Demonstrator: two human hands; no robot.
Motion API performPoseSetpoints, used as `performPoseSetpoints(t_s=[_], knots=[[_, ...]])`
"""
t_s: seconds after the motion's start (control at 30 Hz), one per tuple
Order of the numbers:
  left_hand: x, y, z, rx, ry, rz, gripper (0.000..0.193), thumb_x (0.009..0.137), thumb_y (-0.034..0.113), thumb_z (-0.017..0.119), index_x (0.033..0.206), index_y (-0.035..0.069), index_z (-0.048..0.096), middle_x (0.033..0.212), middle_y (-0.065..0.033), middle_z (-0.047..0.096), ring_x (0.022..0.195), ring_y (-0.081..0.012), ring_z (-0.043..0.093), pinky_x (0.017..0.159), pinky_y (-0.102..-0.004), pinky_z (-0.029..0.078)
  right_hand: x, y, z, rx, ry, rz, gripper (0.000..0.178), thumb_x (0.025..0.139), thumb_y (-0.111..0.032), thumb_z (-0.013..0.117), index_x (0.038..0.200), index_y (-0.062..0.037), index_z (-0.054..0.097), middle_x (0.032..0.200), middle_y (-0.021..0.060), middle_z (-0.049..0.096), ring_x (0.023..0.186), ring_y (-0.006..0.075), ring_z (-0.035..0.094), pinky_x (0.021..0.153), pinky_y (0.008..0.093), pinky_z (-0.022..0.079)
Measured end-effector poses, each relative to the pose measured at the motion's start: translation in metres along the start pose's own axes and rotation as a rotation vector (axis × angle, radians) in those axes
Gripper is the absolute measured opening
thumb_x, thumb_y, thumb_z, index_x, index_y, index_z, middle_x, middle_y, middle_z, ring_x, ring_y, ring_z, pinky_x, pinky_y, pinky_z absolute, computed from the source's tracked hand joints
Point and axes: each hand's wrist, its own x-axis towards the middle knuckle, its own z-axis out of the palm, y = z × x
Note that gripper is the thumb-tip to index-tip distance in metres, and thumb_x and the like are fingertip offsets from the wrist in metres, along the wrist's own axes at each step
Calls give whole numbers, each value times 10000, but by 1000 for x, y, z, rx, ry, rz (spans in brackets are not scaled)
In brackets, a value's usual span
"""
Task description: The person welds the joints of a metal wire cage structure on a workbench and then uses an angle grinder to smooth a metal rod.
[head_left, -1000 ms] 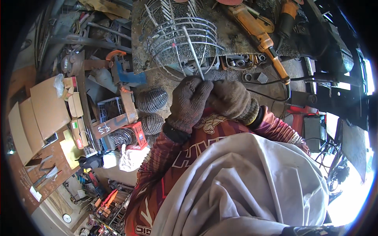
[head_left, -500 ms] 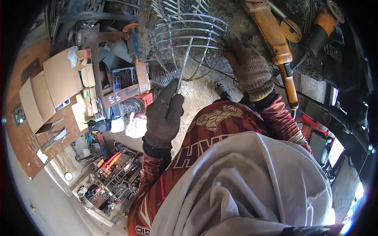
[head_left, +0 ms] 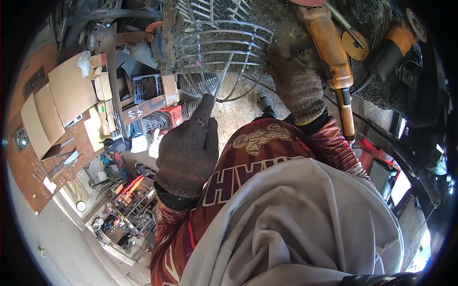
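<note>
A curved wire frame [head_left: 223,43] of parallel metal bars joined by cross wires lies over the near edge of the dark workbench. My left hand [head_left: 187,155], in a brown knitted glove, is closed on the lower end of a thin metal rod [head_left: 223,76]. The rod's far end reaches up to the frame's lowest bars. At the frame's right edge, my right hand [head_left: 298,90], gloved too, has its fingers curled on the wire. Its fingertips are partly hidden.
An orange angle grinder [head_left: 329,47] with a wooden-looking handle lies on the bench at right, beside a second grinder [head_left: 393,45]. Coiled wire [head_left: 198,83] sits below the bench. Cardboard [head_left: 71,95] and a blue crate [head_left: 147,88] are at left.
My left hand has come down and left, closer to me, and its wrist has turned. The rod's far end still reaches the frame. My right hand stays at the frame's edge.
</note>
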Motion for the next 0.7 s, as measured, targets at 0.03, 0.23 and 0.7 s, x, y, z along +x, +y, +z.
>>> performPoseSetpoints(t_s=[0.03,0.23,0.7], knots=[[-2,1,2,41,47,9,312,931,90,643,1229,-4,631,771,-152,668,568,-291,626,530,-401,506,-1,-2,0,3,12,-12,402,965,-328,623,1340,-183,622,1085,180,702,961,369,685,800,461,558],[3,-3,15,71,111,6,177,892,163,709,1018,40,699,692,-134,607,557,-312,602,525,-432,494,4,0,-1,-5,20,30,382,976,-301,600,1345,-204,619,1044,191,700,953,386,683,795,480,553],[-3,-2,34,434,195,273,132,873,106,726,936,-5,693,732,-138,633,594,-310,629,520,-427,506,5,3,-2,62,34,-102,360,974,-269,601,1302,-125,643,1118,198,696,1007,376,681,867,463,551]])
